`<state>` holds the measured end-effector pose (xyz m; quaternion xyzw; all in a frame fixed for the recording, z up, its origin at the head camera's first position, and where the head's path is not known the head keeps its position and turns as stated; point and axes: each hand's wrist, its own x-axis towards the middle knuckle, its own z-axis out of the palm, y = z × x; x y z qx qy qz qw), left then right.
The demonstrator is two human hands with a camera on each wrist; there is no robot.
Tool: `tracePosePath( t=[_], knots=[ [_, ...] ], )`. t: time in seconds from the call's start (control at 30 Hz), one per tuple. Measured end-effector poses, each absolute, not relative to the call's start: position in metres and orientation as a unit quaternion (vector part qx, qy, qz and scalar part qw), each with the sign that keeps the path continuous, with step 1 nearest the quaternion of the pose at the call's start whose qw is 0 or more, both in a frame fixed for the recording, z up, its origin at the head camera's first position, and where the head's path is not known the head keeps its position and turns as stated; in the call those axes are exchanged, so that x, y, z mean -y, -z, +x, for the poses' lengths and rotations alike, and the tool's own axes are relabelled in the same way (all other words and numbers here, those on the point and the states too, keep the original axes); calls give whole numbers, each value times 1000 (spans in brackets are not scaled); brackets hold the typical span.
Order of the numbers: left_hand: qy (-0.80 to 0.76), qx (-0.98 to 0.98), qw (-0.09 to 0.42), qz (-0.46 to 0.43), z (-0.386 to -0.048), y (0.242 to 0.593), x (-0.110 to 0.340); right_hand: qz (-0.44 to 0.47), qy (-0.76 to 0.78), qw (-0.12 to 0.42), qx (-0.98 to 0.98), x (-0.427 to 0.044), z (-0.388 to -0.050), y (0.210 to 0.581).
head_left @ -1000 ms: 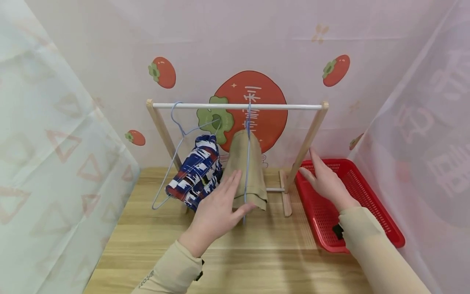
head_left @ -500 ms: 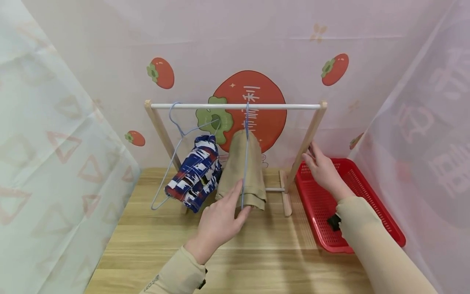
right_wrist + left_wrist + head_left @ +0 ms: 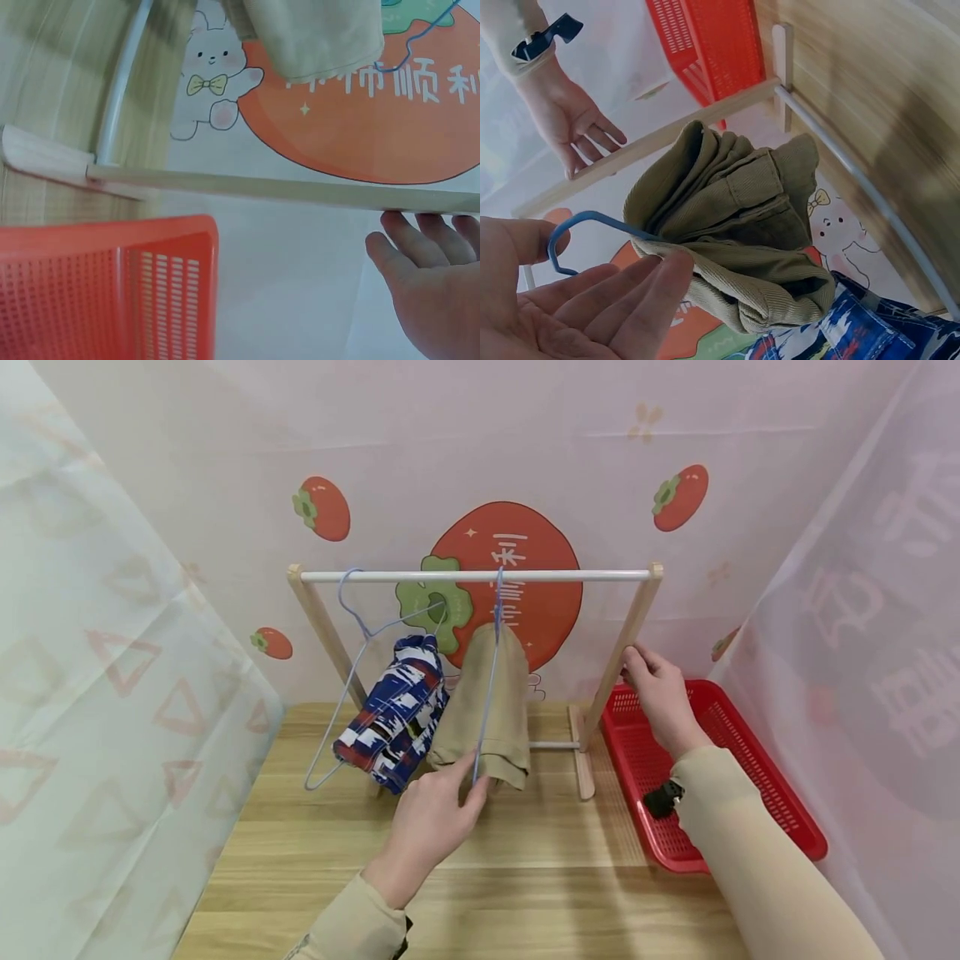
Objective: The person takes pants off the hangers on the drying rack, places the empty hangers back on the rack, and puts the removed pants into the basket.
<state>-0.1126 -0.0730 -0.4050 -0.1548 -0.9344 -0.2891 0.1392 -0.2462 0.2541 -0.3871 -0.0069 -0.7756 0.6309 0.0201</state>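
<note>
In the head view my left hand (image 3: 431,818) is at the low front end of a blue wire hanger (image 3: 489,693), pinching its corner between thumb and fingers. Khaki trousers (image 3: 487,710) hang folded over this hanger. The left wrist view shows the hanger's bent end (image 3: 589,217) between my thumb and long, fairly straight fingers, with the trousers (image 3: 742,195) beyond. My right hand (image 3: 663,697) touches the right wooden post of the clothes rack (image 3: 626,635). In the right wrist view its fingertips (image 3: 405,225) meet the post's edge, the thumb apart from it.
Patterned blue shorts (image 3: 397,714) hang on a second blue hanger (image 3: 337,718), tilted, left of the trousers. A red plastic basket (image 3: 750,768) stands right of the rack on the wooden table (image 3: 315,860). Printed cloth walls (image 3: 225,485) enclose the back and sides.
My left hand has closed on the hanger's front end and shifted left, swinging the hanger and trousers with it. My right hand has come from over the basket onto the post.
</note>
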Motion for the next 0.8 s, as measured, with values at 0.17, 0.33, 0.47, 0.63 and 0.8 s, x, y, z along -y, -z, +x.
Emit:
tracePosePath(
  t=[0.17,0.33,0.47,0.63,0.8],
  knots=[
    [320,922,152,-158,-112,406,76,-28,-679,14,733,-254,-250,389],
    [346,909,173,-155,-113,409,78,-47,-753,-12,657,-257,-252,391],
    [366,903,174,-140,-114,409,81,-49,-776,-21,629,-259,-254,393],
    [394,902,140,-109,-119,408,84,-54,-787,-26,614,-261,-256,394],
    [423,900,81,-63,-127,406,85,-52,-785,-34,616,-262,-257,395]
  ],
)
